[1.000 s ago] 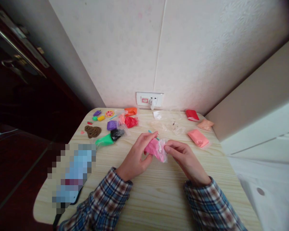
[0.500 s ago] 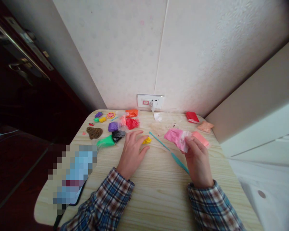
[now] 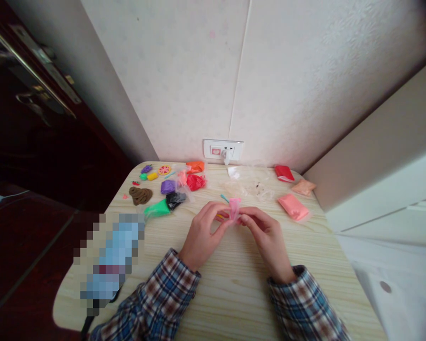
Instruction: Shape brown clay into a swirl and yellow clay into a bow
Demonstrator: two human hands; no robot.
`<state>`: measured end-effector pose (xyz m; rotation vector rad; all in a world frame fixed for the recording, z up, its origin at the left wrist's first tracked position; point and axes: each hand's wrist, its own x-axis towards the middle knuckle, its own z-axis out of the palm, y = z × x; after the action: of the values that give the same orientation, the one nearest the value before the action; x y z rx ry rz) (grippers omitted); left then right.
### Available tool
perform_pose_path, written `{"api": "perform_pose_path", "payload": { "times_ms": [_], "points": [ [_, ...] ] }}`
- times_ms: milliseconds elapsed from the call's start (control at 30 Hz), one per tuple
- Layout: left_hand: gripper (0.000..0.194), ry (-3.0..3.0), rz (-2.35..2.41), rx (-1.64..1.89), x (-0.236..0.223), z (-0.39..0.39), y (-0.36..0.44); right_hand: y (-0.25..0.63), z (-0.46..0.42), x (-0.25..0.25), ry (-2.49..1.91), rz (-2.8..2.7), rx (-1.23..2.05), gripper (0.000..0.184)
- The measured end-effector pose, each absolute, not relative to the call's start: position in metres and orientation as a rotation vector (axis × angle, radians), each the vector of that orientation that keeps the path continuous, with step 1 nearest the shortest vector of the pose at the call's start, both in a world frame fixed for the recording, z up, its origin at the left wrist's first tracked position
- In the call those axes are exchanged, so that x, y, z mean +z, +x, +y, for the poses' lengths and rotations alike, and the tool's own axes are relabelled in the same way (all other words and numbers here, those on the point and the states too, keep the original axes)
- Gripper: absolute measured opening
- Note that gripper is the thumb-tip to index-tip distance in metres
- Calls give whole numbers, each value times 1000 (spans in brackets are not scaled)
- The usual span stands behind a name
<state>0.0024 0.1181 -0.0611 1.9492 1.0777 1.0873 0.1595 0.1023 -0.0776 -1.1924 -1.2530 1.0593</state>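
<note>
A pink bag of modelling clay is pinched between my two hands above the middle of the table. My left hand grips its left edge with thumb and fingers. On the other side my right hand has its fingertips closed on the bag's edge. Behind the bag the tip of a turquoise modelling tool shows; the rest of it is mostly hidden by the hands. A sliver of a small yellow piece peeks out by my left fingers.
Packets of green, black, purple, red and orange clay lie left, near a brown coil and small fruit shapes. A blurred phone lies front left. Right are coral, peach and red packets.
My right hand carried the pink bag to the right, away from my open left hand, then brought it back to the middle. Now both hands hold it, and it is turned more edge-on.
</note>
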Motion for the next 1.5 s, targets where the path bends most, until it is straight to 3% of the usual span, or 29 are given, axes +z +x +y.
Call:
{"api": "perform_pose_path", "payload": {
  "times_ms": [367,500,833,1100,1400,1500],
  "points": [
    [22,1930,1011,1085,-59,117,0,156,100,-75,-1095,-1285,1163,14],
    [17,1825,1008,1079,-59,119,-1,157,100,-76,-1048,-1321,1154,12],
    [7,2110,1101,1072,-59,118,-1,156,100,-75,-1173,-1544,860,8],
    [14,2328,1123,1072,-65,115,5,147,96,-71,-1216,-1663,614,12],
    [17,2146,1374,1246,-61,123,-1,141,91,-69,-1213,-1768,617,14],
    [13,2058,1254,1260,-56,126,-6,145,91,-66,-1229,-1705,650,14]
  ]
}}
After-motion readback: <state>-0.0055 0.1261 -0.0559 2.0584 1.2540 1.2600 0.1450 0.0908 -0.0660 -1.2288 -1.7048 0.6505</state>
